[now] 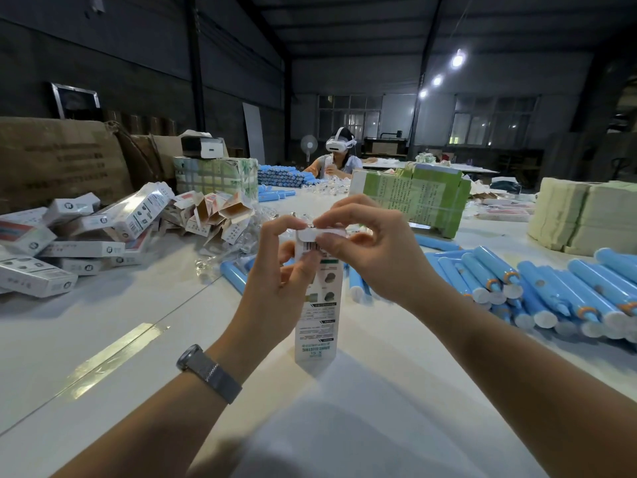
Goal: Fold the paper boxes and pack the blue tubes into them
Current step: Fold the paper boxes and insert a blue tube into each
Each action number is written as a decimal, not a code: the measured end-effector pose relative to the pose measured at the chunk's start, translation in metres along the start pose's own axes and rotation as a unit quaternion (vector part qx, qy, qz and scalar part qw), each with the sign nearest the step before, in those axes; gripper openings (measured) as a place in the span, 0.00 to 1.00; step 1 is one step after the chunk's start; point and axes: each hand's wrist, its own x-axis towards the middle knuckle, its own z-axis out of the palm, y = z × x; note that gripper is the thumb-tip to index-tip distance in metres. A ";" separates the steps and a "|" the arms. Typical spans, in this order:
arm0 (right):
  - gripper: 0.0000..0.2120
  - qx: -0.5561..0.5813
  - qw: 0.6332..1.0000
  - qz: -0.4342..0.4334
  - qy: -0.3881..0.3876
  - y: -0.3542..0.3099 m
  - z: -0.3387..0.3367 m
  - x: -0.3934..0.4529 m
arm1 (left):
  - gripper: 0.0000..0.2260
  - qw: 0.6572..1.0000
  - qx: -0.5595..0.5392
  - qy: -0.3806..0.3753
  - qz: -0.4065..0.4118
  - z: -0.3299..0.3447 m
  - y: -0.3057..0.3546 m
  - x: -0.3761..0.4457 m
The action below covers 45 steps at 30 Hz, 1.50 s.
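White table (103,339): upright paper box (319,322) standing on it; blue tubes (551,291) piled right of box; packed boxes (69,243) heaped far left; green leaflet stacks (413,198) behind

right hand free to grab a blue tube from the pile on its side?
Probably not yet: the right hand pinches the box flap together with the left hand. The tubes lie uncovered nearby.
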 end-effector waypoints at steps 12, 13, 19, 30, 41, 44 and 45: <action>0.03 -0.093 0.992 -0.077 0.036 -0.002 0.008 -0.001 | 0.03 0.999 -0.003 0.042 -0.002 0.004 0.009 -0.001; 0.03 -0.104 0.991 -0.077 0.034 -0.002 0.009 -0.002 | 0.03 0.999 0.003 0.047 0.001 0.004 0.009 0.000; 0.01 -0.163 0.980 -0.097 0.054 -0.005 0.013 -0.003 | 0.03 0.998 0.031 0.057 0.017 0.006 0.009 0.000; 0.05 -0.129 0.991 -0.019 0.003 -0.018 0.002 0.004 | 0.09 0.994 0.098 0.031 0.023 0.003 0.005 -0.004; 0.03 -0.194 0.978 -0.073 -0.037 -0.022 -0.009 0.006 | 0.06 0.997 0.073 0.019 0.031 0.004 0.003 -0.005; 0.01 -0.207 0.974 -0.083 -0.024 -0.021 -0.007 0.006 | 0.08 0.997 0.065 0.019 0.022 0.005 0.004 -0.006; 0.01 -0.210 0.974 -0.085 -0.025 -0.021 -0.007 0.006 | 0.09 0.997 0.065 0.020 0.022 0.004 0.004 -0.006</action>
